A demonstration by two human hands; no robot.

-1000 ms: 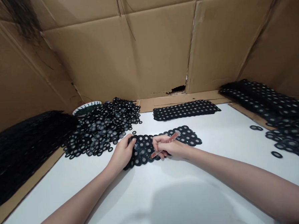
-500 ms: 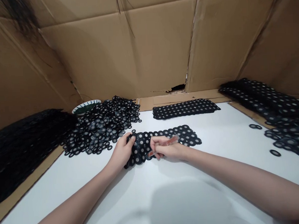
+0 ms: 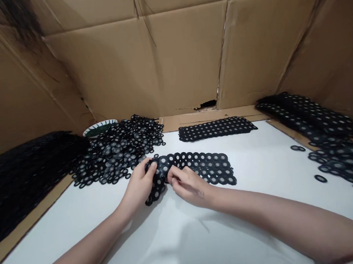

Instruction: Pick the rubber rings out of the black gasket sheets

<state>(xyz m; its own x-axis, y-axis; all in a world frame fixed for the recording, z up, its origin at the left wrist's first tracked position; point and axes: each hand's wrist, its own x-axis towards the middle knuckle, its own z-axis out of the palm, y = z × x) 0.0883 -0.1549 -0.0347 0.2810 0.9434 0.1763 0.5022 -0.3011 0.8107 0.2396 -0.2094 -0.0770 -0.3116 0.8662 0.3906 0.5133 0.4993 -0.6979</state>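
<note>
A mat of linked black rings with pale centres (image 3: 212, 166) lies on the white tabletop. My left hand (image 3: 142, 179) is closed on its left end, the thumb on top, and that end is bent up and folded. My right hand (image 3: 189, 184) is pinched against the mat's near edge, beside the left hand. A clear end of a slim pen-like tool (image 3: 200, 193) shows at the right palm; the rest of it is hidden by the fingers. Under the right hand, part of the mat cannot be seen.
A heap of loose black rings (image 3: 115, 155) lies at the left, before a patterned bowl (image 3: 101, 126). Another ring mat (image 3: 217, 128) lies behind. Stacked mats (image 3: 311, 115) and loose rings (image 3: 320, 178) are at the right, a dark pile (image 3: 27, 171) far left. Cardboard walls (image 3: 184, 56) enclose the table.
My right hand has moved slightly left and down and turned, so the reddish clear tool is now mostly hidden. The mat's right part has swung nearer to me and lies straighter. My left hand keeps its grip.
</note>
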